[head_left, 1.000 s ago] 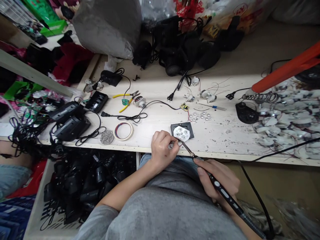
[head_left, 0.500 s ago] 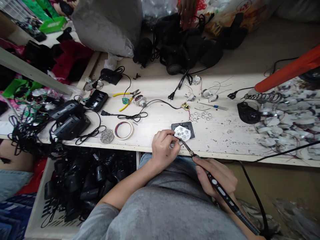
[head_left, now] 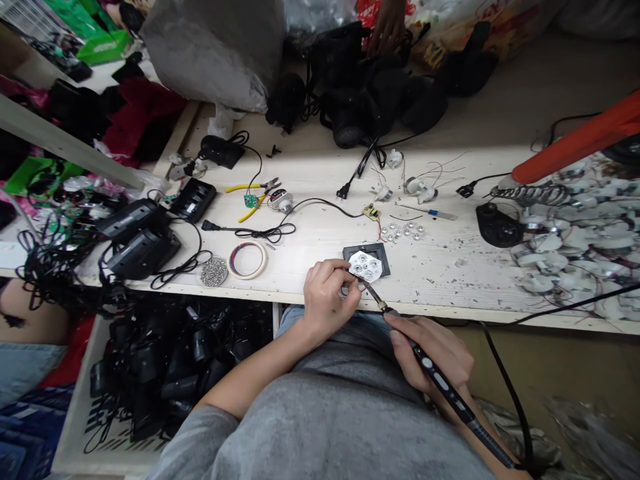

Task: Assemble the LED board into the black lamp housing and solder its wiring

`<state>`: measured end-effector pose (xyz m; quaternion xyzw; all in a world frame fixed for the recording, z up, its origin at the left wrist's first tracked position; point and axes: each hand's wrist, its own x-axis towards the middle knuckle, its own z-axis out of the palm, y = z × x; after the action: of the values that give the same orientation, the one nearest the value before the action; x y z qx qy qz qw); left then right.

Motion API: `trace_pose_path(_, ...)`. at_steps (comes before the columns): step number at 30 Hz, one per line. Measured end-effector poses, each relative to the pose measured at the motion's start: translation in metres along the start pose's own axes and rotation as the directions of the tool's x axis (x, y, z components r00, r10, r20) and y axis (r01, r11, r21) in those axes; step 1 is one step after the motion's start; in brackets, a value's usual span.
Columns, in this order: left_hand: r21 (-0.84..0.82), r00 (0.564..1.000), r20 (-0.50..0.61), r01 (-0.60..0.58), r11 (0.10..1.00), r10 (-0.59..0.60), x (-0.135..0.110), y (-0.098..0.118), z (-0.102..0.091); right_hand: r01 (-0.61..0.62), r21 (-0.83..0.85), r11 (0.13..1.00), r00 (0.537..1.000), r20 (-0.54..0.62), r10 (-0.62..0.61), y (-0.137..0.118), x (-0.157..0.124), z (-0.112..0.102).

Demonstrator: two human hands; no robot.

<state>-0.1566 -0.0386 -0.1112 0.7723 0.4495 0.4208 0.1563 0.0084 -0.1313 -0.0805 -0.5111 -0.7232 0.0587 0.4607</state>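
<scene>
My right hand point(head_left: 433, 353) is closed around a black soldering iron point(head_left: 443, 383), whose tip reaches the near edge of a white octagonal lamp plate point(head_left: 365, 266) with several round lenses. Under that plate lies a dark grey square frame point(head_left: 384, 257) at the bench's front edge. Just left of the tip, my left hand point(head_left: 330, 292) is closed in a pinch at the plate's near-left corner. What its fingertips grip is too small to make out. Beyond the plate are several loose clear lenses point(head_left: 403, 231) and a small yellowish circuit board point(head_left: 371, 212) with thin wires.
Left on the bench point(head_left: 310, 250) are a tape roll point(head_left: 265, 260), a tin of metal shavings point(head_left: 214, 271) and yellow-handled cutters point(head_left: 250, 200). White lamp parts point(head_left: 555, 247) pile up at right, below an orange bar point(head_left: 580, 147). Another person's hand point(head_left: 387, 30) is among black parts at the back.
The other person's hand at the back has shifted slightly right and down. My two hands and the soldering iron stay almost in place.
</scene>
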Motion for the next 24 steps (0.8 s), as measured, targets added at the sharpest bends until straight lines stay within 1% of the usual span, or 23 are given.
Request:
trace_pose_path(5, 0.013, 1.000, 0.008, 0.023, 1.000, -0.023, -0.001, 0.000, 0.000, -0.006, 0.006, 1.000, 1.000, -0.007, 0.006, -0.001, -0.001, 0.000)
trace_pose_path(9, 0.012, 1.000, 0.007, 0.017, 1.000, -0.017, -0.001, 0.000, 0.001, -0.025, 0.000, 1.000, 1.000, -0.014, 0.025, -0.002, -0.002, -0.004)
trace_pose_path(13, 0.018, 1.000, 0.006, 0.014, 1.000, -0.014, -0.001, 0.000, 0.001, 0.003, -0.009, 1.000, 0.999, -0.051, -0.003, -0.001, -0.005, -0.009)
trace_pose_path(20, -0.003, 1.000, 0.016, -0.004, 1.000, 0.004, -0.003, -0.001, 0.000, -0.038, -0.041, 0.998, 0.995, -0.089, 0.034, -0.003, -0.015, -0.017)
trace_pose_path(22, -0.012, 1.000, 0.024, -0.013, 1.000, 0.013, -0.003, -0.002, -0.002, -0.125, -0.080, 0.989, 0.982, -0.153, 0.112, 0.004, -0.012, -0.026)
trace_pose_path(23, -0.012, 0.999, 0.029, -0.016, 1.000, 0.016, -0.004, -0.002, -0.002, -0.196, -0.121, 0.973, 0.960, -0.226, 0.166, 0.010, -0.008, -0.033)
trace_pose_path(24, -0.011, 0.999, 0.033, -0.019, 1.000, 0.020, -0.004, -0.002, -0.003, -0.272, -0.153, 0.950, 0.916, -0.342, 0.208, 0.020, -0.001, -0.042)
